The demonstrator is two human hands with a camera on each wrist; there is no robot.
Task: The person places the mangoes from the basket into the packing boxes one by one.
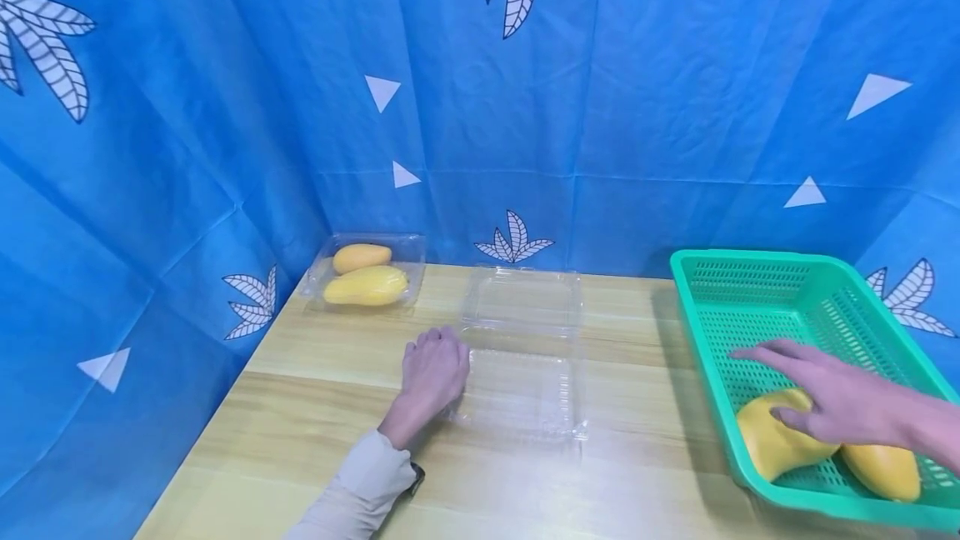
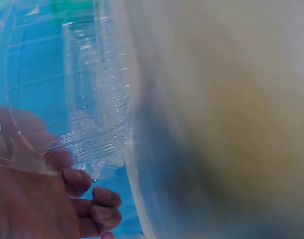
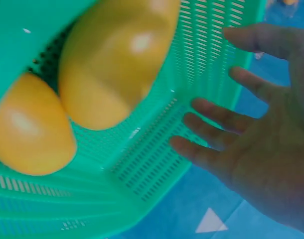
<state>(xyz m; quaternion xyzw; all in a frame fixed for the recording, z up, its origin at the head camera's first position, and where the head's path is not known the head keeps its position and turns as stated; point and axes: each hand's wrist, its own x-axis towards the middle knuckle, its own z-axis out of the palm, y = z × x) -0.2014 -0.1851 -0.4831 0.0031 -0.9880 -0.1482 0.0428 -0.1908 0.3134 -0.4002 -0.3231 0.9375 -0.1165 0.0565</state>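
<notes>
Blue curtains edging a wooden table suggest a makeshift booth.

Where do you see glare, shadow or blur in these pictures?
Head view: pale glare on the table, soft shadow left of the basket; left wrist view: bright glints on the clear box, picture's right side badly blurred; right wrist view: shiny spots on both fruits.

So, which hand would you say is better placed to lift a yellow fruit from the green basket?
Probably the right hand: it is open over the green basket, close to the yellow fruits, while the left hand is well away from them, at the clear container.
</notes>
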